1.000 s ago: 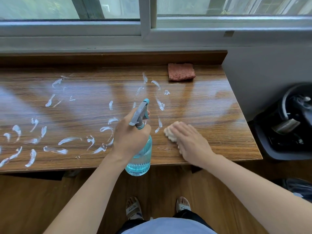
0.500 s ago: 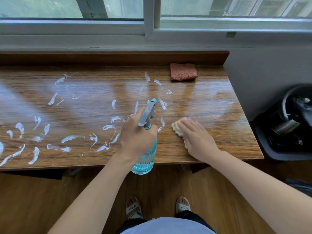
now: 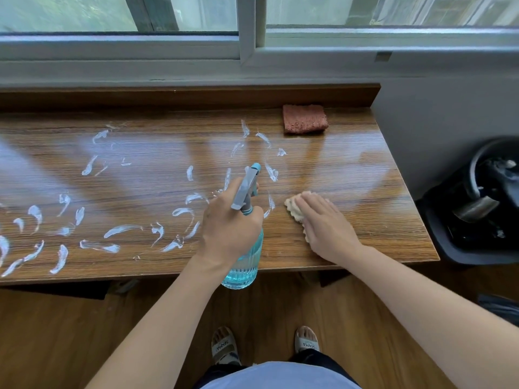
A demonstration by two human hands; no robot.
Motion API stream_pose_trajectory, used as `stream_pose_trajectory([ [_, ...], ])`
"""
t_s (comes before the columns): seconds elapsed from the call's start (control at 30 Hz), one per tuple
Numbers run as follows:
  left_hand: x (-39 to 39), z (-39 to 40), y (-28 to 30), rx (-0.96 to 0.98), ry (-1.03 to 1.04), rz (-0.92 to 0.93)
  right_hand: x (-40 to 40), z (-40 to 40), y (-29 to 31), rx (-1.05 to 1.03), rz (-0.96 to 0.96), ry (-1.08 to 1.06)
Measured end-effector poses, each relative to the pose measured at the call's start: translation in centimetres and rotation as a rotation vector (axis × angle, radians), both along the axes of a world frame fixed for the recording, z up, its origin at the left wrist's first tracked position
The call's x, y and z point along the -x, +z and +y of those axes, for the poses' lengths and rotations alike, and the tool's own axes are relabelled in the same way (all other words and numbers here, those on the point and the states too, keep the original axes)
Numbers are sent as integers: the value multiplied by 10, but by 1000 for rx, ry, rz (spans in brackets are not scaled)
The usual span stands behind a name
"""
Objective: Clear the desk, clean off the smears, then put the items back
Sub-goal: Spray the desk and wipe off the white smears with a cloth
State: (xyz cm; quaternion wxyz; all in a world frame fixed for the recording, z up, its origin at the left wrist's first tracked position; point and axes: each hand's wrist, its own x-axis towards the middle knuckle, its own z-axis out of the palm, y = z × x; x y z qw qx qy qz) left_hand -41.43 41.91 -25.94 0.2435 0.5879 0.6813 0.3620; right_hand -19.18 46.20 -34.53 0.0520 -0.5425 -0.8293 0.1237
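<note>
Since the earlier frames, both hands have slid up and rightward over the desk (image 3: 351, 169), spray bottle and cloth travelling with them. Largest in view, the desk spans the frame's middle; white smears (image 3: 123, 230) cover its left and centre, while the right part looks bare, so wiping seems to run right to left. A folded reddish cloth (image 3: 305, 119) sits upper right, probably spare. At centre, the left hand (image 3: 231, 223) is wrapped round the blue spray bottle (image 3: 244, 265), held above the near edge with its nozzle aimed at the nearest smears, likely to wet them. Just right of it, the right hand (image 3: 323, 223) lies flat, fingers straight, pressing a pale cloth (image 3: 295, 209) onto the wood.
</note>
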Motion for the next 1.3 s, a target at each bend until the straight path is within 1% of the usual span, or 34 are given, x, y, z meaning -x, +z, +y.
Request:
stream_pose_trajectory([
  [0.07, -1, 0, -2, -15, 15, -3, 24, 0, -6, -39, 15, -160],
  [0.1, -1, 0, -3, -17, 23, -2, 36, -6, -7, -72, 28, -177],
  [0.13, -1, 2, -3, -14, 31, -3, 45, -14, -5, -108, 43, -137],
  [0.17, -1, 4, -4, -6, 41, -11, 50, -25, -2, -115, 58, -50],
  [0.23, 0, 8, -5, 16, 56, -34, 45, -45, 3, -49, 74, 174],
  [0.27, 1, 10, -6, 28, 56, -40, 38, -49, 4, -21, 57, 258],
  [0.3, 1, 11, -6, 38, 49, -48, 29, -51, 3, -5, 27, 292],
  [0.37, 3, 15, -8, 59, 26, -100, 15, -42, -3, -5, -31, 227],
  [0.5, 11, 29, -7, 151, -42, -253, 18, -15, -6, -13, -92, -101],
  [0.57, 14, 38, -8, 220, -62, -274, 28, -6, -7, -8, -78, -191],
  [0.63, 16, 51, -9, 298, -72, -266, 35, 1, -9, -10, -63, -230],
  [0.73, 15, 71, -11, 423, -81, -256, 35, 8, -10, -17, -62, -245],
  [0.8, 14, 81, -13, 497, -65, -204, 32, 15, -11, -14, -67, -245],
  [0.93, 9, 93, -15, 566, -51, -167, 21, 43, -13, -25, -70, -271],
  [1.0, 7, 94, -19, 568, -27, -170, 15, 61, -14, -6, -45, -275],
  [1.1, 3, 93, -22, 534, -8, -180, 10, 90, -15, 15, 58, -287],
  [1.2, -2, 90, -19, 521, -16, -136, 9, 123, -12, 40, 136, -227],
  [1.3, -5, 87, -13, 511, -9, -123, 9, 160, -11, 3, 137, -122],
])
